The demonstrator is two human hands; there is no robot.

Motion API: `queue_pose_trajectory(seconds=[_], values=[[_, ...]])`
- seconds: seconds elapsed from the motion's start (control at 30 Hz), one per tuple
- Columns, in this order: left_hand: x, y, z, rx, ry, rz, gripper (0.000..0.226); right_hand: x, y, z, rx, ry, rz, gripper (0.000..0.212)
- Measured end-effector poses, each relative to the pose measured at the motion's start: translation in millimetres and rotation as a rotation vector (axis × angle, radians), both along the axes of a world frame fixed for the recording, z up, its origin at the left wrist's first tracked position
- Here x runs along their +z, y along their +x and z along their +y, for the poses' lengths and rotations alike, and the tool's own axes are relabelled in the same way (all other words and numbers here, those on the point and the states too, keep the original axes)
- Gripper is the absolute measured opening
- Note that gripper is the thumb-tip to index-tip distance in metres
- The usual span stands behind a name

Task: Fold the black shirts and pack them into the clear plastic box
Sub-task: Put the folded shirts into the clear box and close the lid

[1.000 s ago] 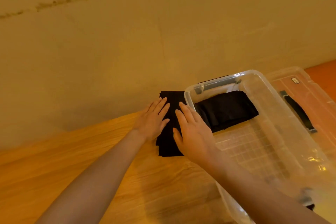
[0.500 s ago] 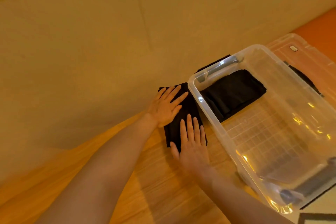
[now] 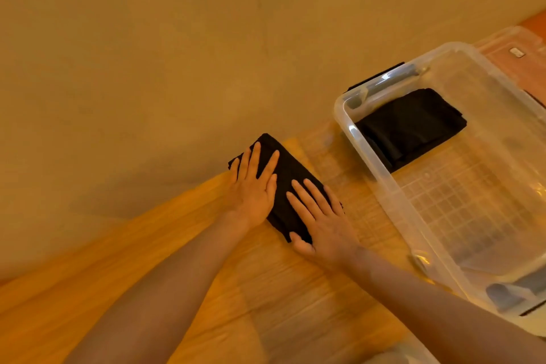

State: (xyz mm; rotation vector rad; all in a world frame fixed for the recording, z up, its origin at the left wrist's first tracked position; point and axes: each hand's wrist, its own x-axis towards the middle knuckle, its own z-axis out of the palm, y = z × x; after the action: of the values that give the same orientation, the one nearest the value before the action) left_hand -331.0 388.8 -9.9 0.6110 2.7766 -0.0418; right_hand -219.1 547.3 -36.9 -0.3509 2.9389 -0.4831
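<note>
Two bare forearms enter from the near edge, both reaching forward over the wooden table (image 3: 224, 298).

Count: two hands, two black shirts in view, one clear plastic box, one lid.

Right hand (image 3: 322, 221): flat, fingers straight and slightly spread, palm down on the near end of the folded black shirt on the table (image 3: 291, 183). Thumb lies at the near corner of the cloth. Grips nothing; presses only.

Left hand (image 3: 254, 186): also flat, fingers straight, palm down on the far and left part of the same shirt. Fingertips reach nearly to its far end. Grips nothing.

That shirt is a compact folded bundle, long axis running diagonally from near-right to far-left, lying on the table close against the wall (image 3: 177, 53). Both hands cover much of its top; a dark strip shows between them. The hands sit side by side, close but apart.

To the right, apart from the bundle, stands the clear plastic box (image 3: 384, 186), open-topped, with a ribbed grid floor. Grey handle clips show at its near and far ends.

Inside the box, at the far-left corner, lies the second folded black shirt (image 3: 413, 124), flat on the floor.

Beyond the box, at the far right, part of a clear lid (image 3: 514, 47) lies on the table.
</note>
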Motion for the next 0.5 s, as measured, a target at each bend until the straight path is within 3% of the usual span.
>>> queue_pose_trajectory(seconds=[0.13,0.23,0.4,0.5], values=[[-3,39,-41,0.209,-0.043,0.053,0.054,1,-10,-9,0.263,-0.015,0.001,0.07],[-5,77,-64,0.352,-0.071,0.058,0.068,7,-15,-21,0.395,-0.081,-0.03,0.069],[-1,147,-72,0.626,-0.033,0.011,0.073,15,-7,-35,0.438,-0.233,-0.099,0.065],[2,180,-68,0.679,0.053,0.106,0.064,18,7,-32,0.423,-0.301,-0.078,0.056]])
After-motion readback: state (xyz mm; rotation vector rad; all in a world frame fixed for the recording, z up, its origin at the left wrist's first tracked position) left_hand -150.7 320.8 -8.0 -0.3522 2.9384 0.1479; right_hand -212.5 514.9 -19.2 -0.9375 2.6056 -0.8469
